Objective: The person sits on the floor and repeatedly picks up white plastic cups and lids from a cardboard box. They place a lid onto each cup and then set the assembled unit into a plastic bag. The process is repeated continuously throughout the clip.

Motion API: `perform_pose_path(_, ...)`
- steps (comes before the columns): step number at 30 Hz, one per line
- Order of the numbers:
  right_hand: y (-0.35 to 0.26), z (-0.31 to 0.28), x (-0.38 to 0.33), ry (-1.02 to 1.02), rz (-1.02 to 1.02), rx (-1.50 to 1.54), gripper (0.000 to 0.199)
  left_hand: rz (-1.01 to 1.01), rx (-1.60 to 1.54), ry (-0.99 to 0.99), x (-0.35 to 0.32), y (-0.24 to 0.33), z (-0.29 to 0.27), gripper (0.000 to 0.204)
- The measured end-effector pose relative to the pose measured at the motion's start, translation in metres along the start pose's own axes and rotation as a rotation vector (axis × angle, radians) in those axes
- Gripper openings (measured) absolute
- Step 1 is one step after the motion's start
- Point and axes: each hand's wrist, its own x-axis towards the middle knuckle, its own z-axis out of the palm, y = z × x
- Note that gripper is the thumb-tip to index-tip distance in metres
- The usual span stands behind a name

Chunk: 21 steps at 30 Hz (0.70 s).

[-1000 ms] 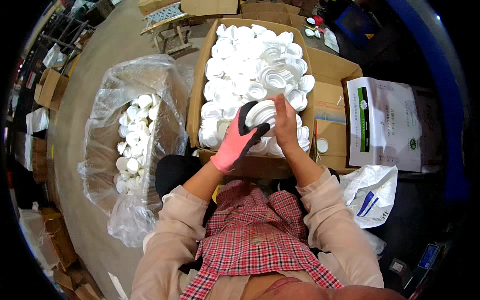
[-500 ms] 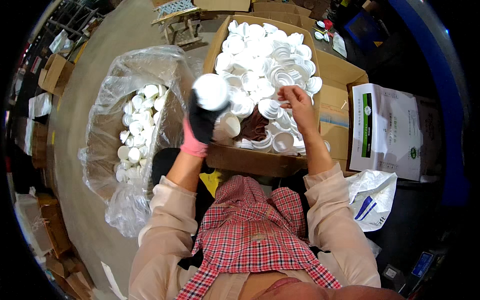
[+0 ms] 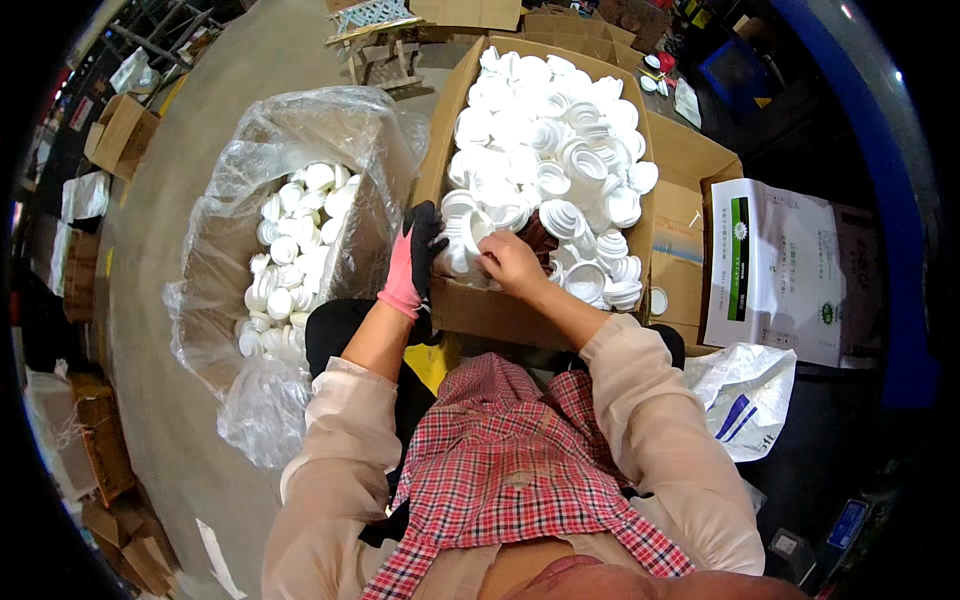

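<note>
My left hand, in a black and pink glove, is at the near left wall of a cardboard carton heaped with white round plastic caps. Its gloved fingers are bent but apart, beside the nearest caps, with nothing seen in them. My bare right hand reaches over the carton's near edge, fingers curled in at the rim of a hollow white cap. Part of that cap is hidden by the fingers. Just behind the right hand, a dark brown cloth lies among the caps.
Left of the carton stands a box lined with clear plastic film, holding more white caps. To the right are an opened cardboard box, a printed white carton and a crumpled white bag. A small slatted stand is at the back.
The white cap that my left hand held up is out of that hand, which has lowered to the carton's edge. My right hand has moved left and nearer. The view has shifted slightly.
</note>
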Motion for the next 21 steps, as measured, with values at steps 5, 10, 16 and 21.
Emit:
perform_pose_path(5, -0.05, -0.058, 0.011, 0.17, -0.117, 0.253, 0.027, 0.167, 0.306, -0.411, -0.003, 0.006, 0.007, 0.075)
perform_pose_path(10, 0.061, -0.088, -0.01, 0.35, 0.259, -0.491, 0.057, -0.386, -0.611, -0.645, -0.01, 0.06, 0.059, 0.065)
perform_pose_path(16, 0.12, -0.074, -0.015, -0.12, 0.295, -0.205, 0.064, -0.019, 0.001, -0.651, 0.016, 0.02, 0.042, 0.075)
perform_pose_path(21, 0.046, -0.117, -0.004, 0.232, 0.429, 0.482, 0.065, 0.035, 0.13, -0.561, 0.01, 0.027, 0.058, 0.073)
